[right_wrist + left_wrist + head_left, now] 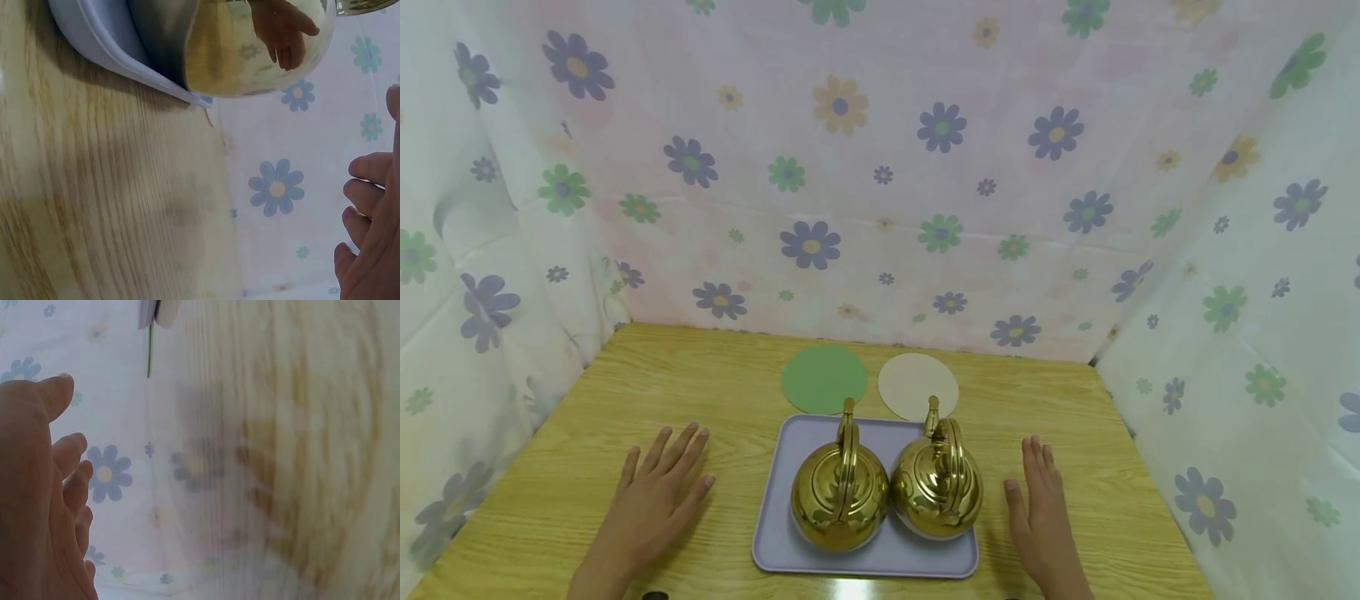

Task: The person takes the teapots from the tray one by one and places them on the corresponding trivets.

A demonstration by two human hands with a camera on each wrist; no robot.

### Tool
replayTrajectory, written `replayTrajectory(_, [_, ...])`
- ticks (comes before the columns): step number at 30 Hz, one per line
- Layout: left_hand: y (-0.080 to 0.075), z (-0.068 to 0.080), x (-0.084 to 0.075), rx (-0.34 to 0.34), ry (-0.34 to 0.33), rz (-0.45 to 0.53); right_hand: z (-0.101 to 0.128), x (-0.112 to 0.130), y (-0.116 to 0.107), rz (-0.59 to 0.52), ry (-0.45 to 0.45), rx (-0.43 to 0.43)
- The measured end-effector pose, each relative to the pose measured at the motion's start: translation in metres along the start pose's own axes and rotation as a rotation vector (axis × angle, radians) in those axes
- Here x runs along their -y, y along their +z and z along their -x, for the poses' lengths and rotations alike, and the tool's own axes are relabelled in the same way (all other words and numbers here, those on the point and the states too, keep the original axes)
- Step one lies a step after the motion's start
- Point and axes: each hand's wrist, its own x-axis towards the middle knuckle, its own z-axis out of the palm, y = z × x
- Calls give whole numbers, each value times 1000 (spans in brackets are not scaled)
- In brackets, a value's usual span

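Soft, even light fills the head view, bright and without hard shadows. A white glare patch sits on the tabletop (625, 392) at the bottom centre of the frame, just below the tray (775, 550). The two golden kettles (838, 500) carry bright highlights and mirror-like reflections. The floral cloth walls bend outward towards the left and right edges, a wide-angle distortion. Both wrist views are soft: the wood grain smears into streaks, and a dim grey shadow blurs the centre of the left wrist picture.
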Motion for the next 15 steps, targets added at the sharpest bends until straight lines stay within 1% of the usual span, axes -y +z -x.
replayTrajectory(7, [-1, 1, -3, 0, 8, 1, 0, 5, 4, -18, -3, -15])
replayTrajectory(11, [-1, 1, -5, 9, 36, 4, -1, 7, 6, -36, 3, -30])
replayTrajectory(15, [0, -1, -9, 4, 66, -3, -2, 11, 13, -88, -2, -56])
